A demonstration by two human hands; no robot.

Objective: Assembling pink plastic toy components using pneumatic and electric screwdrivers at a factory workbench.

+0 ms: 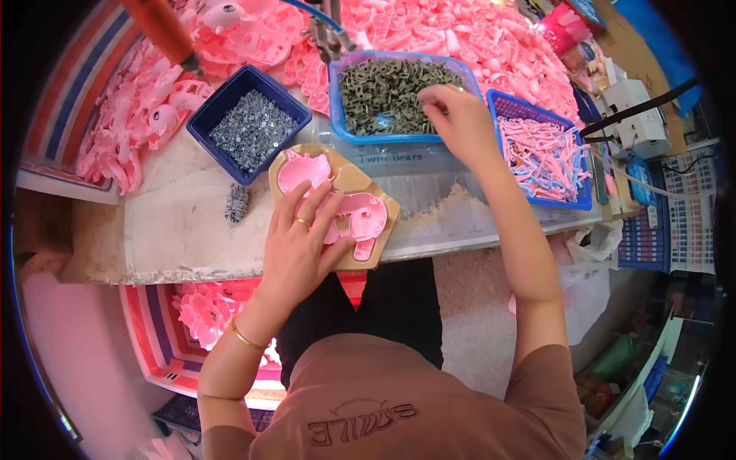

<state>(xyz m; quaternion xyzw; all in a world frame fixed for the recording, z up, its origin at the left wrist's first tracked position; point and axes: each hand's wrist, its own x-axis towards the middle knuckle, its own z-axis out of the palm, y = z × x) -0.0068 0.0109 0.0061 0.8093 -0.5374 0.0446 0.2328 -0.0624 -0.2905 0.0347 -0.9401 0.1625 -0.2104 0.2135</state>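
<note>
My left hand [303,238] lies with fingers spread over a pink hollow toy shell [366,215], which sits in a tan shaped holding block [391,211] at the table's front edge. A second pink piece [299,170], rounded and hollow, rests in the block's far end, just beyond my fingertips. My right hand [460,119] is over the right side of a light-blue bin [337,100] full of small dark olive parts [391,88]. Its fingers are curled together; whatever they may hold is too small to make out.
A navy bin [201,126] of small metal screws [253,130] stands left, with a screw clump [236,203] beside it. On the right, a blue basket [498,107] holds pink and blue strips. Pink shells [475,38] pile up behind. An orange-red tool [165,34] hangs at upper left.
</note>
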